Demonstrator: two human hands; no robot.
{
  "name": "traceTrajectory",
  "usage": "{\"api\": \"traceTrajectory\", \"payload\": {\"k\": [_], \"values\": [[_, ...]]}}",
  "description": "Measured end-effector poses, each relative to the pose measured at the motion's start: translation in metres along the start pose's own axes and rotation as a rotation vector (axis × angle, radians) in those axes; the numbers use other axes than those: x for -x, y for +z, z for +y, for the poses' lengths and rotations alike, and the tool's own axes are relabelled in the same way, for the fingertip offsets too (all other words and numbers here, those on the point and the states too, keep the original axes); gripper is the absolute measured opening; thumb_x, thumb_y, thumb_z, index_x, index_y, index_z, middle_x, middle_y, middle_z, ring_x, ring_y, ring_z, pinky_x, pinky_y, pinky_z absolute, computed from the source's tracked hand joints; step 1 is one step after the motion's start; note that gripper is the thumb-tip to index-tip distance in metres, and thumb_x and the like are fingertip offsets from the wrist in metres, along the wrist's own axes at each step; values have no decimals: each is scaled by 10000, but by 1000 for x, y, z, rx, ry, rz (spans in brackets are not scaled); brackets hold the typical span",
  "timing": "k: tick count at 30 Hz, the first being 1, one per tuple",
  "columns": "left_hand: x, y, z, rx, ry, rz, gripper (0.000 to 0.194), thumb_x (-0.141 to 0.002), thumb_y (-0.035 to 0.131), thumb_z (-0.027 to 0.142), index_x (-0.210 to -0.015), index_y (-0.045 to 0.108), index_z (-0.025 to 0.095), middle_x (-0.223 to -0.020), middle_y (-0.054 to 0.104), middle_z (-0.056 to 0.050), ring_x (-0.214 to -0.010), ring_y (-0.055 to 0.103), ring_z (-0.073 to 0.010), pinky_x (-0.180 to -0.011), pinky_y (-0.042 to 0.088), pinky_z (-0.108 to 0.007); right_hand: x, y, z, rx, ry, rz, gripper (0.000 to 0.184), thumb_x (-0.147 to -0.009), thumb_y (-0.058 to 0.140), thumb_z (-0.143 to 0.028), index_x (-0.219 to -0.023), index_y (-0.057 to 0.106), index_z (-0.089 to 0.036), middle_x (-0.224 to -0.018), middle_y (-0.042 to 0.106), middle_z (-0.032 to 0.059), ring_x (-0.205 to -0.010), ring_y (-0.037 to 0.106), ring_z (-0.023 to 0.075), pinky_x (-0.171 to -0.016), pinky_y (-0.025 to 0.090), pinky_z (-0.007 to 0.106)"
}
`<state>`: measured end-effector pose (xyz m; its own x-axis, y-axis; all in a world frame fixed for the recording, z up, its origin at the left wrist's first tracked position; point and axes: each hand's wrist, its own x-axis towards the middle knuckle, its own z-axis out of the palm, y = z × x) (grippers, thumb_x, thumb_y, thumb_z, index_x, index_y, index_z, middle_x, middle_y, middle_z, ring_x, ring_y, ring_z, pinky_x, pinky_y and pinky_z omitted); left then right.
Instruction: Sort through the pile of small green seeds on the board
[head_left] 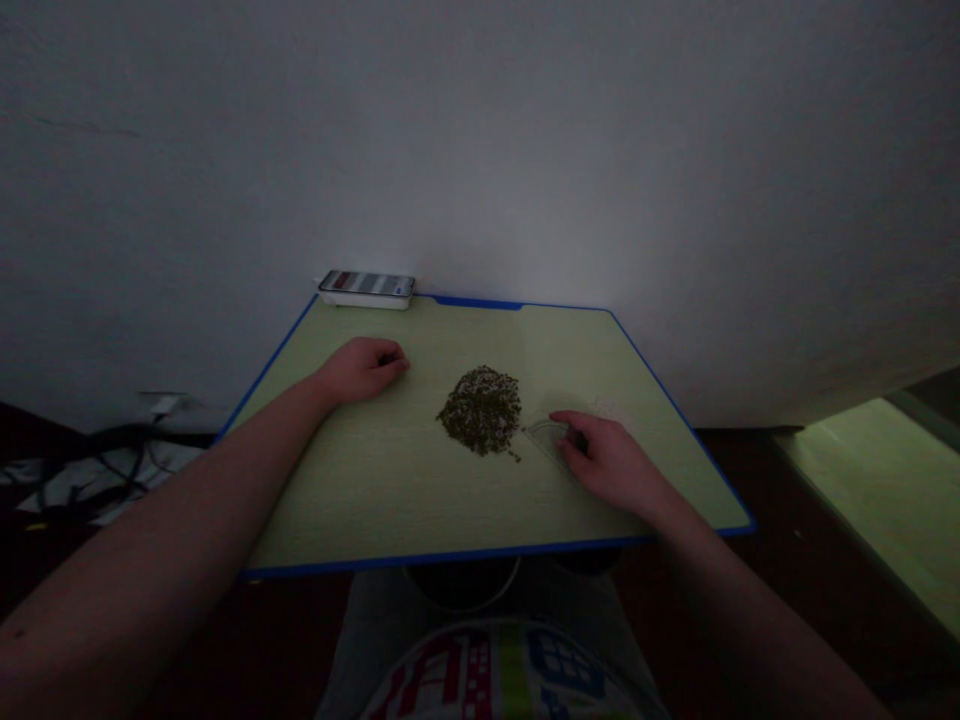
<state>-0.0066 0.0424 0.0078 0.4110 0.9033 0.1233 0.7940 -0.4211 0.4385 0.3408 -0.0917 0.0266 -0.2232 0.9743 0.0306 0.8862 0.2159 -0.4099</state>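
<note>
My left hand rests on the table with its fingers curled in and thumb alongside; nothing shows in it. In the middle lies a heap of small dark-green grains, like mung beans, with paler bits among them. Right of the heap, my right hand pinches a clear protractor between thumb and fingers. The protractor's edge points at the heap, close to a few stray grains. Beyond the right hand is a faint scatter of pale grains, partly hidden by it.
A phone lies on a white box at the back left corner, by the wall. Cables hang at the left. Below the near blue edge, a dark round container sits by my lap. Another pale surface stands at right.
</note>
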Motion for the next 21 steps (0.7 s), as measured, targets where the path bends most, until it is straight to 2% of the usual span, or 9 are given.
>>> {"api": "traceTrajectory", "payload": {"k": [9,21], "values": [[-1,1,-2,-5,20,11,363,-807,452,459,-732,628,152,-575,541,2,-547,471,-128,-534,321,-254,2,-1,6,-26,56,27,413,-845,487,-229,-1223,602,-107,-701,663,52,-603,573,173,-577,394,282],[0,0,0,0,17,2,361,-811,451,455,-757,639,152,-602,561,-8,-573,489,-138,-556,330,-263,-2,2,-3,-9,-39,6,414,-849,475,-209,-1228,600,-96,-739,677,68,-602,570,171,-585,390,284]]}}
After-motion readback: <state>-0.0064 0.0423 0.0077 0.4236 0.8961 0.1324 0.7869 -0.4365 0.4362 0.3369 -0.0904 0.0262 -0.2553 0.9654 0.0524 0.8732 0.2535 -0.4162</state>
